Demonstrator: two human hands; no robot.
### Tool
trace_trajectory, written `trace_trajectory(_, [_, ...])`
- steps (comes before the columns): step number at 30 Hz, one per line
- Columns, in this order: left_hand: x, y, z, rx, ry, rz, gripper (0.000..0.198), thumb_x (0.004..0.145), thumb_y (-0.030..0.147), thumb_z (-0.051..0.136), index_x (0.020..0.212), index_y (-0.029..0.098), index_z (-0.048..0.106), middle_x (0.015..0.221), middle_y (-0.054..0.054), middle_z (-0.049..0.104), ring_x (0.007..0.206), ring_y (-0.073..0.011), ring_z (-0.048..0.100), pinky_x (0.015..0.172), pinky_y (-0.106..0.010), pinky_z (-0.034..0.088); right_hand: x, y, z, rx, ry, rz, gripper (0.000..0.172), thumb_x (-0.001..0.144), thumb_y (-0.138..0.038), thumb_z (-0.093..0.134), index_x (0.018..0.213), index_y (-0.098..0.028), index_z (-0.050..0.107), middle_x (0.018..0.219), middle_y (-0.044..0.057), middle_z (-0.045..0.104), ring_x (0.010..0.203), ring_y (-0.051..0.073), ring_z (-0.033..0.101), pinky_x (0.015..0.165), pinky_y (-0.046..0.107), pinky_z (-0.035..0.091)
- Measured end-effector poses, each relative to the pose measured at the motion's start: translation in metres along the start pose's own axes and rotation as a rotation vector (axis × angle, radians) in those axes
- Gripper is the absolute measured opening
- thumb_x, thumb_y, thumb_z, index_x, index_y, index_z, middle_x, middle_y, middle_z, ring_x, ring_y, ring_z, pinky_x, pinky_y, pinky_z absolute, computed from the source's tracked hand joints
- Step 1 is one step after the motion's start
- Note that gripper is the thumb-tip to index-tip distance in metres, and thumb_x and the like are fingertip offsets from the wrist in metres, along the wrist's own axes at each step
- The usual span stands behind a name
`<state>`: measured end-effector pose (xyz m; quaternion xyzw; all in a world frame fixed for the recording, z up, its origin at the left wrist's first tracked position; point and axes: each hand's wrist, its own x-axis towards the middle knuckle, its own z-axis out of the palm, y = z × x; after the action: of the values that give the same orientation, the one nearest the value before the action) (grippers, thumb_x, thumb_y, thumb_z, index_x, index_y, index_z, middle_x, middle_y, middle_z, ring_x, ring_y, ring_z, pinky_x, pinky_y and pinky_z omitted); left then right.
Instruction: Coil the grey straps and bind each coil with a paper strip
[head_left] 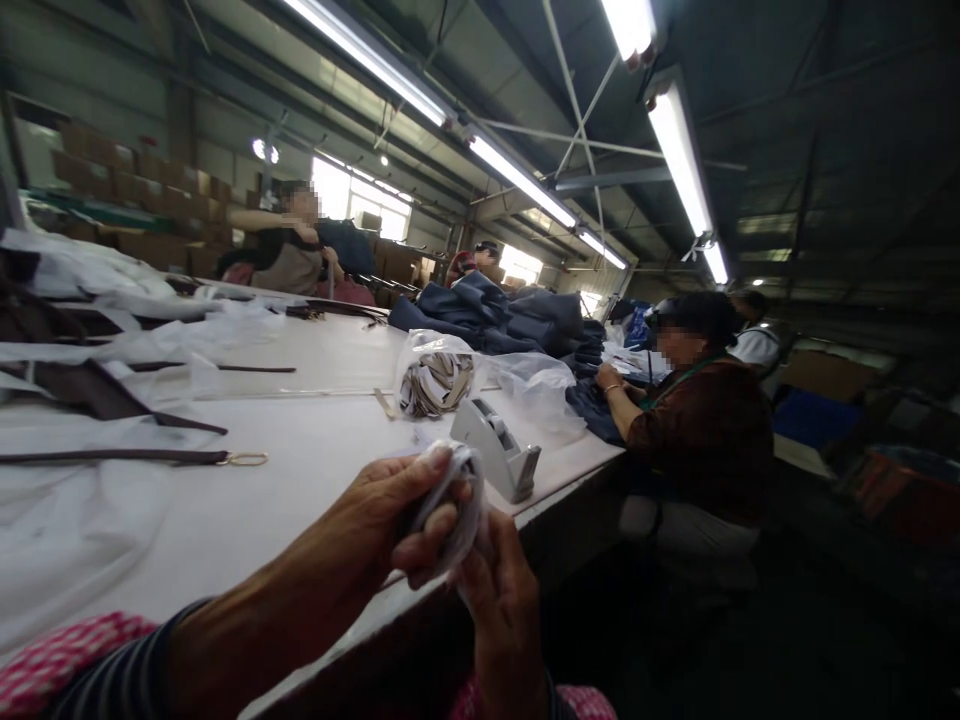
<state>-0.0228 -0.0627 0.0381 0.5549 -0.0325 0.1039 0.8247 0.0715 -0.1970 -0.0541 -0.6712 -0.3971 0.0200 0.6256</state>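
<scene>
Just past the table's near edge, my left hand (412, 505) is wrapped round a whitish, translucent bundle (466, 505), thin plastic or cloth by its look, with fingers through its middle. My right hand (499, 585) pinches the same bundle from below on its right side. What lies inside the bundle cannot be made out. Right behind it stands a grey tape dispenser (495, 450) on the white table (300, 520). A clear plastic bag (435, 375) of beige and dark strips sits beyond the dispenser.
On the left lie dark brown straps (112, 457), one with a metal clasp, amid white wrapping sheets (67, 530). Dark blue fabric (495, 310) is heaped farther back. A co-worker (697, 430) handles dark cloth at the right edge; other people stand behind. Cardboard boxes (135, 190) line the back.
</scene>
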Motion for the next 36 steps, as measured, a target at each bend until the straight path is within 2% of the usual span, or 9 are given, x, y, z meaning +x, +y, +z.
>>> trace_trajectory(3, [-0.006, 0.017, 0.001, -0.072, 0.015, 0.059, 0.039, 0.103, 0.048, 0.048, 0.098, 0.013, 0.065, 0.060, 0.002, 0.046, 0.055, -0.0114, 0.042, 0.056, -0.023, 0.042, -0.018, 0.007, 0.022, -0.030, -0.021, 0.163, 0.050, 0.095, -0.064, 0.056, 0.120, -0.022, 0.065, 0.084, 0.007, 0.066, 0.073, 0.021, 0.061, 0.073, 0.033, 0.054])
trace_trajectory(6, [-0.007, 0.026, -0.001, -0.028, 0.074, 0.189, 0.032, 0.101, 0.043, 0.052, 0.111, 0.015, 0.064, 0.081, -0.004, 0.061, 0.068, -0.0151, 0.056, 0.067, -0.028, 0.050, -0.022, 0.011, 0.032, 0.225, -0.237, 0.250, 0.057, 0.092, -0.071, 0.053, 0.111, -0.018, 0.063, 0.066, 0.003, 0.062, 0.049, 0.014, 0.052, 0.047, 0.026, 0.045])
trace_trajectory(10, [-0.002, 0.008, -0.011, 0.460, 0.186, 0.374, 0.028, 0.102, 0.042, 0.053, 0.110, 0.017, 0.063, 0.100, -0.007, 0.069, 0.086, -0.0205, 0.064, 0.083, -0.033, 0.050, -0.017, -0.001, 0.022, 0.599, -0.502, 0.419, 0.060, 0.085, -0.075, 0.060, 0.097, -0.015, 0.056, 0.052, -0.001, 0.058, 0.034, 0.009, 0.044, 0.034, 0.017, 0.032])
trace_trajectory(14, [0.002, -0.034, -0.033, 1.074, 0.017, 0.566, 0.020, 0.101, 0.032, 0.051, 0.092, 0.019, 0.062, 0.086, -0.008, 0.066, 0.076, -0.0217, 0.056, 0.076, -0.034, 0.042, -0.009, -0.023, -0.003, 0.630, -0.618, 0.571, 0.047, 0.092, -0.061, 0.062, 0.100, -0.015, 0.055, 0.060, 0.001, 0.064, 0.035, 0.007, 0.047, 0.036, 0.015, 0.037])
trace_trajectory(19, [0.004, -0.056, -0.057, 1.438, -0.178, 0.695, 0.025, 0.104, 0.031, 0.037, 0.105, 0.019, 0.059, 0.097, -0.011, 0.066, 0.081, -0.0253, 0.055, 0.075, -0.037, 0.039, 0.012, -0.033, -0.037, 0.604, -0.679, 0.705, 0.041, 0.092, -0.051, 0.067, 0.110, -0.015, 0.057, 0.066, 0.001, 0.066, 0.033, 0.005, 0.040, 0.031, 0.016, 0.041])
trace_trajectory(26, [0.017, -0.039, -0.051, 1.583, -0.214, 0.332, 0.034, 0.101, 0.053, 0.050, 0.095, 0.019, 0.050, 0.087, -0.004, 0.062, 0.067, -0.0192, 0.050, 0.061, -0.033, 0.030, 0.072, -0.039, -0.082, 0.122, -0.677, 0.484, 0.048, 0.087, -0.052, 0.072, 0.116, -0.015, 0.059, 0.058, -0.005, 0.059, 0.034, 0.004, 0.034, 0.032, 0.015, 0.028])
trace_trajectory(29, [0.014, -0.028, -0.049, 1.536, -0.197, 0.236, 0.034, 0.102, 0.052, 0.049, 0.091, 0.019, 0.052, 0.080, -0.002, 0.059, 0.065, -0.0177, 0.049, 0.059, -0.032, 0.028, 0.085, -0.044, -0.089, -0.119, -0.686, 0.229, 0.046, 0.082, -0.048, 0.080, 0.112, -0.016, 0.066, 0.067, -0.003, 0.061, 0.051, 0.008, 0.049, 0.046, 0.018, 0.035])
trace_trajectory(33, [0.001, -0.005, -0.051, 1.136, -0.203, -0.056, 0.045, 0.094, 0.062, 0.056, 0.084, 0.018, 0.057, 0.077, 0.000, 0.056, 0.066, -0.0152, 0.052, 0.057, -0.025, 0.036, 0.085, -0.052, -0.088, -0.304, -0.670, -0.144, 0.023, 0.097, -0.039, 0.066, 0.102, -0.018, 0.072, 0.092, 0.002, 0.065, 0.087, 0.015, 0.060, 0.078, 0.027, 0.044])
trace_trajectory(36, [-0.005, 0.006, -0.053, 0.690, -0.271, -0.236, 0.041, 0.086, 0.057, 0.066, 0.086, 0.016, 0.063, 0.067, 0.001, 0.057, 0.056, -0.0123, 0.052, 0.050, -0.021, 0.040, 0.079, -0.055, -0.075, -0.323, -0.681, -0.254, 0.032, 0.105, -0.040, 0.050, 0.094, -0.017, 0.068, 0.090, 0.002, 0.060, 0.088, 0.016, 0.057, 0.081, 0.029, 0.043])
